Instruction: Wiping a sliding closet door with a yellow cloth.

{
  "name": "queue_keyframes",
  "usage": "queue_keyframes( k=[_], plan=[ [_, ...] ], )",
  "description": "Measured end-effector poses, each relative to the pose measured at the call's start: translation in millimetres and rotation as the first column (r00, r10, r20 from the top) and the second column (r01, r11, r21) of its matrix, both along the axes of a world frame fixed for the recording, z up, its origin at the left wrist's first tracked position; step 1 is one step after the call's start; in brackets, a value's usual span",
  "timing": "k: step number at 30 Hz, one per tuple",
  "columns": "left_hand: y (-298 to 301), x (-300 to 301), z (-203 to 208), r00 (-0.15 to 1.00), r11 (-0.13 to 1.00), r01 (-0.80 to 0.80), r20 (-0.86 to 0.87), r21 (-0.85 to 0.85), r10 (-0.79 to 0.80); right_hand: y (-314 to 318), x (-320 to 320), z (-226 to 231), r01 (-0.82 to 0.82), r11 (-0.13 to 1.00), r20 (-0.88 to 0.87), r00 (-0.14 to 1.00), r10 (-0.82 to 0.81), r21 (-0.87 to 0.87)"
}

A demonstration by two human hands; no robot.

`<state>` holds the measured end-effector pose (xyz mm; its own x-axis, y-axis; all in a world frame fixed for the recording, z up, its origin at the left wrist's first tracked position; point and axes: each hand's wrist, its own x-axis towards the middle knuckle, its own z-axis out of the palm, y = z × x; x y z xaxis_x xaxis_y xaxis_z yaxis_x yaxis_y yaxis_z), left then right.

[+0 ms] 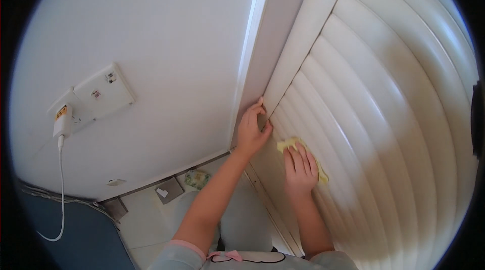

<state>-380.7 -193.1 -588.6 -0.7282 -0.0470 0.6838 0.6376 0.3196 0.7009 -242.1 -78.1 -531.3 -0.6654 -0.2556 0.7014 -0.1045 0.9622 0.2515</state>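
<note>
My right hand (pixel 301 174) presses a yellow cloth (pixel 323 175) against a cream, padded-looking panel (pixel 364 133) with long curved ribs. Its fingers lie together over the cloth, whose edges stick out above and to the right of them. A little to the left, my left hand (pixel 251 131) touches the smooth border strip (pixel 298 52) at the panel's left edge. The thumb and fingers of that hand are apart, with the fingertips on the strip; I see nothing held in it.
On the left, a white wall (pixel 166 68) carries a socket plate (pixel 103 93) with a white charger (pixel 61 121) and hanging cable (pixel 62 184). Below are a dark blue surface (pixel 60 229), pale floor tiles (pixel 146 229) and a green patterned packet (pixel 197 179) by the skirting.
</note>
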Motion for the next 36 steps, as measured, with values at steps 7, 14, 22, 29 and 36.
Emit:
queue_keyframes(
  k=[7,14,22,29,36],
  plan=[
    [12,-13,-8,0.995,0.997,0.038,-0.098,0.064,-0.032,-22,-92,-3,-0.087,0.995,-0.008,0.996,0.087,-0.042],
    [3,-10,-11,0.999,0.999,0.052,-0.006,-0.014,-0.052,9,8,-14,0.013,0.999,-0.05,0.999,-0.011,0.044],
    [17,1,-4,0.997,0.994,0.075,-0.02,0.081,-0.074,31,91,-21,0.17,0.985,-0.074,0.982,-0.171,-0.02],
    [10,-12,-13,0.979,0.977,0.202,-0.041,0.072,-0.199,11,18,-10,0.096,0.991,-0.045,0.995,-0.092,0.093],
    [9,-3,-5,0.99,0.995,0.044,-0.131,-0.086,-0.055,70,233,-32,0.33,0.938,-0.156,0.926,-0.343,-0.105]
  ],
)
